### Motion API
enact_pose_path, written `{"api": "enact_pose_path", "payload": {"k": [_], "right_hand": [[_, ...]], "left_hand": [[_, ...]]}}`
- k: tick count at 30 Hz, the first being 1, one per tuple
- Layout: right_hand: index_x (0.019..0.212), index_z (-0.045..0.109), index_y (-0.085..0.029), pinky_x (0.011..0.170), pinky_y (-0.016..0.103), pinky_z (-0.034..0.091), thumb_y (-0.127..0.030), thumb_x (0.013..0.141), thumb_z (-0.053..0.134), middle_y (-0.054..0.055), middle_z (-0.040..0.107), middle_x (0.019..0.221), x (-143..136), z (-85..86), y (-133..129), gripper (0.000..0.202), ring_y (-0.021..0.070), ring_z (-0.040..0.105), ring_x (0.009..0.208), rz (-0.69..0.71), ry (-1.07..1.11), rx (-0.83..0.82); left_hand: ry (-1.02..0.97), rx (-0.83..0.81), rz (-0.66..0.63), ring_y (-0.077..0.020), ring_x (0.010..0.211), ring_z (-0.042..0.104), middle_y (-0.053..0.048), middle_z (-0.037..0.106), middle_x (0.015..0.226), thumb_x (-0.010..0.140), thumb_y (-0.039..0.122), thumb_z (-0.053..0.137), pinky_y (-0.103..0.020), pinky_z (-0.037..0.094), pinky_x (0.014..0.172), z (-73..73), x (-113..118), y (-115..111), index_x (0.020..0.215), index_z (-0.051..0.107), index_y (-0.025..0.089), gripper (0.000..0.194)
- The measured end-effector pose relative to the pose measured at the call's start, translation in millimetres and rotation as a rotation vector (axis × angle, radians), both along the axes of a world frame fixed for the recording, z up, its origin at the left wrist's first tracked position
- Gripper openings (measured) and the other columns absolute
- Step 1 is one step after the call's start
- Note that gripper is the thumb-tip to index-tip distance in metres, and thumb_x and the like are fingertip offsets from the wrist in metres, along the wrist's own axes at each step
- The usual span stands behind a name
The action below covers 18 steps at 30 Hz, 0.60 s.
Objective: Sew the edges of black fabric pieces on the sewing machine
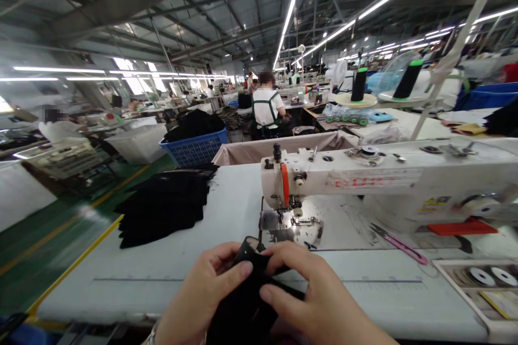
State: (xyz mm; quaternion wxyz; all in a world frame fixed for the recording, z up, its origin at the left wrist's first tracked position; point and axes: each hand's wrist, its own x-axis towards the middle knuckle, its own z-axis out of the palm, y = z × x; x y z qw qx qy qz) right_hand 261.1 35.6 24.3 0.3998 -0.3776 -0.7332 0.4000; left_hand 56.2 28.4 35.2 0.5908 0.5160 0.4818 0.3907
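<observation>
Just in front of the sewing machine (pixel 343 178), a black fabric piece (pixel 243 302) is held up between both hands. My left hand (pixel 206 285) pinches its left edge, thumb lying on the near face. On the other side, my right hand (pixel 311 291) grips the fabric with bent fingers and thumb. The top of the piece curls over and shows a small lighter patch. Its lower end drops out of the frame. Beyond the fingertips is the machine's needle area and metal plate (pixel 289 221).
Black cut pieces (pixel 170 202) lie stacked at the table's left. Pink-handled thread snips (pixel 400 242) and a bobbin tray (pixel 477 285) are at the right. Behind are thread cones (pixel 359 86), a blue crate (pixel 194 145) of black cloth and a seated co-worker (pixel 267 108).
</observation>
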Motion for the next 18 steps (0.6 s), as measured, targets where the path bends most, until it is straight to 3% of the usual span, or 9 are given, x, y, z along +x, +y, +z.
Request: {"api": "enact_pose_path", "payload": {"k": [4, 7, 11, 18], "right_hand": [[0.075, 0.065, -0.022, 0.071, 0.025, 0.045, -0.019, 0.085, 0.064, -0.003, 0.066, 0.080, 8, 10.9, -2, 0.010, 0.0142, 0.061, 0.077, -0.068, -0.072, -0.008], [0.071, 0.065, -0.022, 0.069, 0.025, 0.046, -0.021, 0.081, 0.068, -0.003, 0.067, 0.078, 12, 16.4, -2, 0.010, 0.0148, 0.062, 0.075, -0.124, -0.090, -0.012], [0.068, 0.065, -0.023, 0.067, 0.025, 0.046, -0.023, 0.077, 0.069, -0.003, 0.068, 0.075, 13, 22.4, -3, 0.011, 0.0157, 0.063, 0.071, -0.168, -0.102, -0.039], [0.064, 0.062, -0.022, 0.061, 0.024, 0.045, -0.026, 0.078, 0.066, -0.005, 0.066, 0.068, 15, 25.0, -4, 0.015, 0.0140, 0.061, 0.065, -0.147, -0.079, -0.067]], "left_hand": [[-0.167, -0.059, 0.108, -0.0230, 0.086, 0.065, -0.008, 0.072, 0.094, 0.075, 0.030, 0.078, -0.033, 0.052, 0.082, 1.4, 11, -8, 0.099, 0.072, 0.017, 0.027], [-0.217, -0.071, 0.180, -0.0216, 0.083, 0.065, -0.006, 0.071, 0.091, 0.070, 0.029, 0.082, -0.029, 0.053, 0.078, 5.1, 18, -12, 0.093, 0.073, 0.018, 0.027], [-0.307, -0.119, 0.190, -0.0217, 0.078, 0.066, -0.006, 0.071, 0.087, 0.070, 0.031, 0.081, -0.032, 0.054, 0.076, 9.5, 25, -15, 0.091, 0.073, 0.019, 0.026], [-0.294, -0.169, 0.217, -0.0237, 0.076, 0.068, -0.006, 0.071, 0.085, 0.066, 0.032, 0.083, -0.033, 0.055, 0.072, 10.2, 28, -16, 0.087, 0.072, 0.018, 0.027]]}}
